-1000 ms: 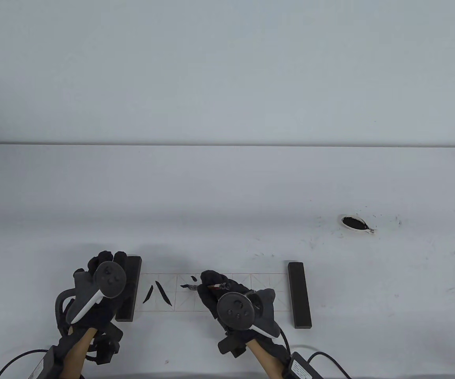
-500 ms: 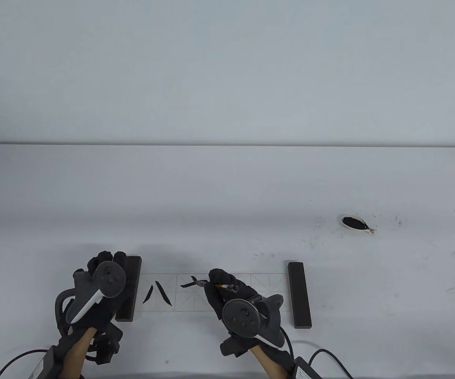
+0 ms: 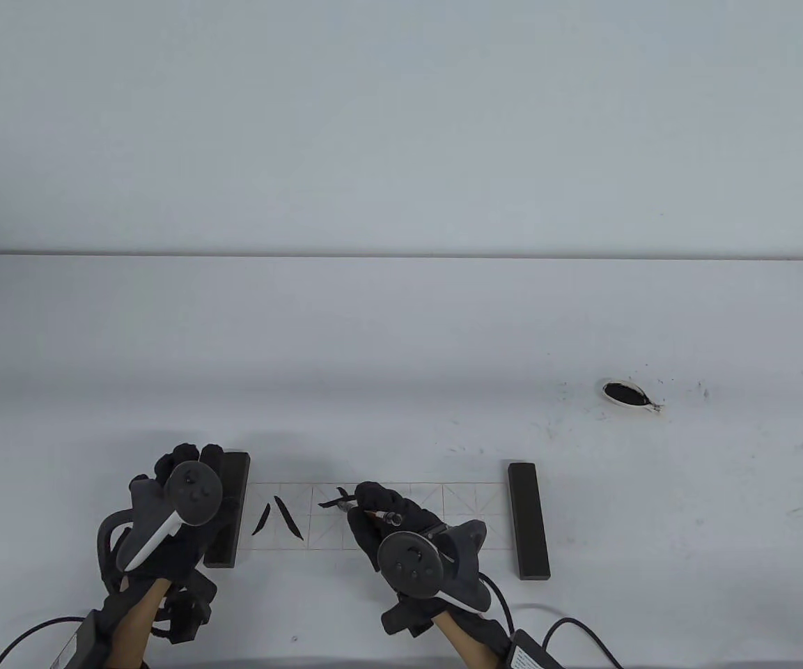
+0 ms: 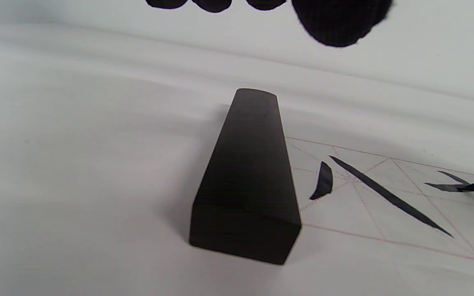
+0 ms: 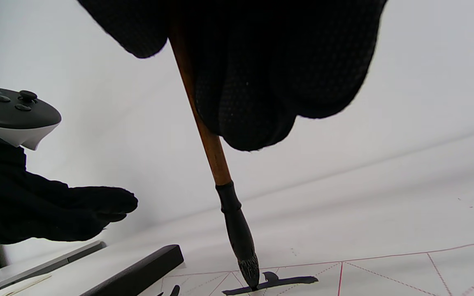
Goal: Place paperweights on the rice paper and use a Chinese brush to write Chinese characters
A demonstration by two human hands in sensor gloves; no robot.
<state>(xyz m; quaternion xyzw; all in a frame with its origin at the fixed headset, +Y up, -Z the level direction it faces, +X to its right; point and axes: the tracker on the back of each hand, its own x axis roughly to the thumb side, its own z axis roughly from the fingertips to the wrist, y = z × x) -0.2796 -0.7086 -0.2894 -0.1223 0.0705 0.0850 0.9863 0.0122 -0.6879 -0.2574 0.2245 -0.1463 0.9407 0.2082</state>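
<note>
Right wrist view showed the brush pinched in the curled fingers of the right hand, its shaft leaning slightly and its wet tip set on the paper at the left part of a short horizontal stroke. From the table view, the paper was seen lying as a long strip across the desk, pinned at each end by a paperweight, the left weight and the right weight both laid crosswise to the strip. The left hand was held over the left weight with fingers loosely extended; whether it was pressed on the weight could not be told. A finished two-stroke character lay in the first square, and the brush was worked in the second. The empty squares lay rightward of the right hand, so the writing was judged to run along the strip's long axis toward the right weight.
</note>
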